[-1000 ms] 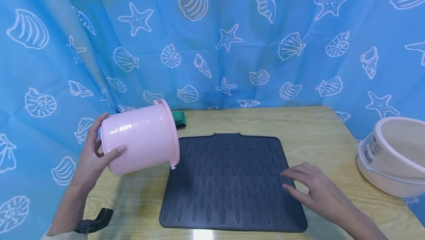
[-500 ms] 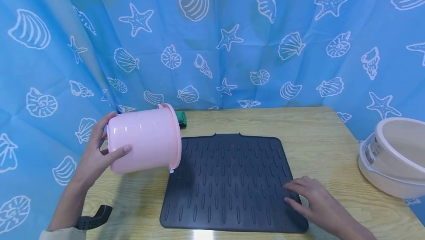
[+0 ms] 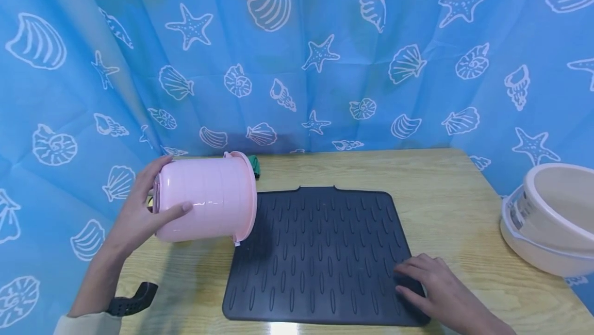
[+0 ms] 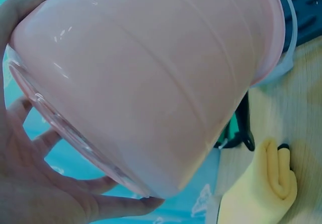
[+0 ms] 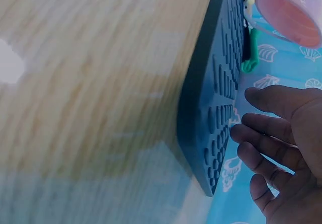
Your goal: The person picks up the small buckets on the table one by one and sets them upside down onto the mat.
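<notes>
A pink bucket (image 3: 204,198) lies sideways in the air, its mouth toward the right and its rim over the left edge of a black ridged mat (image 3: 320,257). My left hand (image 3: 139,211) grips it around the base, thumb on the near side; the left wrist view shows the fingers spread along the bottom rim. Over the mat's right edge, my right hand (image 3: 431,283) holds nothing, its fingers relaxed and apart from the thumb. The right wrist view looks partly into the bucket's mouth (image 5: 287,15), and its pale handle hangs loose.
Two nested cream basins (image 3: 552,216) stand at the table's right edge. Behind the bucket lies a green folded cloth (image 3: 254,166), and a yellow folded cloth (image 4: 264,183) shows in the left wrist view. A blue shell-print curtain (image 3: 297,67) hangs behind the wooden table (image 3: 431,180).
The bucket has moved slightly right and turned more level in my left hand. My right hand has dropped a little lower at the mat's edge.
</notes>
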Demonstrator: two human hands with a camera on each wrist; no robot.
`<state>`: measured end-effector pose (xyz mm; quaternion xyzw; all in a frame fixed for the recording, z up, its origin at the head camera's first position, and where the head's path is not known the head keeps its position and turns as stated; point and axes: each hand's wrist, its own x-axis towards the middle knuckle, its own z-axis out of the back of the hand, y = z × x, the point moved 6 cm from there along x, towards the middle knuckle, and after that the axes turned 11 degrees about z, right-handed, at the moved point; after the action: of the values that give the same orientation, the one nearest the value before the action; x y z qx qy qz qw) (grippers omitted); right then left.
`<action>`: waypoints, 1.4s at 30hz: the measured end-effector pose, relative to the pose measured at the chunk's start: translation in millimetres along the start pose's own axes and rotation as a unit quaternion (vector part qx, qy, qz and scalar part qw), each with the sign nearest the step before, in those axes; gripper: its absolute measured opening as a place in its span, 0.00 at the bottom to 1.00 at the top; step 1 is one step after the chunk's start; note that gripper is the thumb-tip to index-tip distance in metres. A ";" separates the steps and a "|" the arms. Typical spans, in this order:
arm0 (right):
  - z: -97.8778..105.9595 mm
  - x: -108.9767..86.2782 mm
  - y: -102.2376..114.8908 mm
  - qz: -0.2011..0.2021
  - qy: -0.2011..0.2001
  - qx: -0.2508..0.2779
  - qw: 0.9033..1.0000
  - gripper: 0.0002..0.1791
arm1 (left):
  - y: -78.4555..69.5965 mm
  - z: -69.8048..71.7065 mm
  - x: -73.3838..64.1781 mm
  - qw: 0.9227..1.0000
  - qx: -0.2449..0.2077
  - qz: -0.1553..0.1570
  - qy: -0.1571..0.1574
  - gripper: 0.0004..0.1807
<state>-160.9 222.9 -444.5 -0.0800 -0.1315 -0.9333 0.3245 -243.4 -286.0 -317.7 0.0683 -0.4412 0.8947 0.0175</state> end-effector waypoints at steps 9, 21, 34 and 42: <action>-11.8 -3.2 -5.5 0.003 0.024 0.018 1.000 0.13 | -10.1 -1.7 5.7 0.999 0.033 -0.016 -0.004 0.52; -16.3 -8.1 -3.1 0.042 -0.017 -0.002 0.999 0.14 | -29.7 6.4 10.2 0.996 0.075 -0.037 -0.002 0.51; -15.9 -10.2 -2.0 0.058 -0.046 -0.011 0.997 0.14 | -43.5 20.1 10.5 0.991 0.127 -0.035 -0.009 0.53; -16.4 -11.4 -2.4 0.055 -0.047 -0.010 0.997 0.14 | -44.7 7.1 16.5 0.990 0.137 -0.033 0.007 0.53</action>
<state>-154.6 226.5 -463.3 -0.1342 -0.1325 -0.9104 0.3682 -254.9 -264.8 -276.0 0.0783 -0.3122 0.9459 0.0411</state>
